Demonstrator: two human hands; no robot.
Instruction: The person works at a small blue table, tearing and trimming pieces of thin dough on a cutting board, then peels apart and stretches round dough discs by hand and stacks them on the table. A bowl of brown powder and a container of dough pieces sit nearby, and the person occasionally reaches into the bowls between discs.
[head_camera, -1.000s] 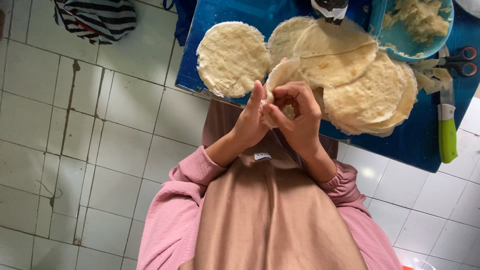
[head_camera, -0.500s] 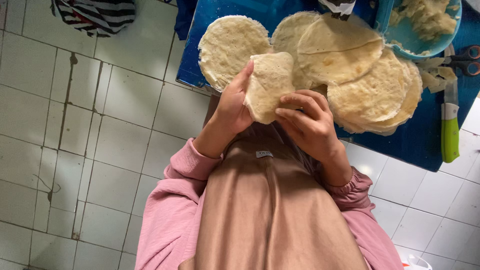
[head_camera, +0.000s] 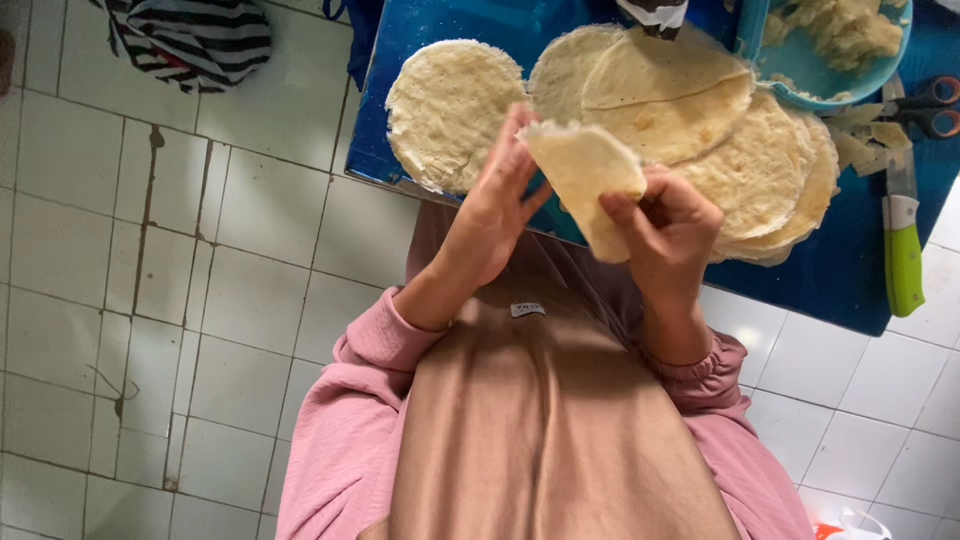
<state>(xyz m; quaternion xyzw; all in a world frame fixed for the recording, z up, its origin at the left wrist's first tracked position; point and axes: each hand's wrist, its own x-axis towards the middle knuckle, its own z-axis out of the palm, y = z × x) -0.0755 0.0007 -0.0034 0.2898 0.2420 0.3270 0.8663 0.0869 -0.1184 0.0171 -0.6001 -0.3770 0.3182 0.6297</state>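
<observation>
I hold a folded piece of pale flatbread (head_camera: 585, 180) in front of my chest, above the near edge of a blue table (head_camera: 840, 275). My right hand (head_camera: 665, 235) pinches its lower right side. The outstretched fingers and thumb of my left hand (head_camera: 490, 215) press against its left edge. Just beyond my hands, a single round flatbread (head_camera: 450, 105) lies on the table at the left, and a stack of overlapping flatbreads (head_camera: 740, 160) lies to its right.
A blue bowl (head_camera: 835, 45) of pale crumbly filling stands at the table's far right. Scissors (head_camera: 925, 105) and a green-handled knife (head_camera: 903, 250) lie beside it. A striped cloth (head_camera: 190, 40) lies on the white tiled floor (head_camera: 200, 300) at the left.
The folded flatbread has risen and opened out between my hands. My left hand's fingers have straightened along its edge, and my right hand now grips it lower on the right.
</observation>
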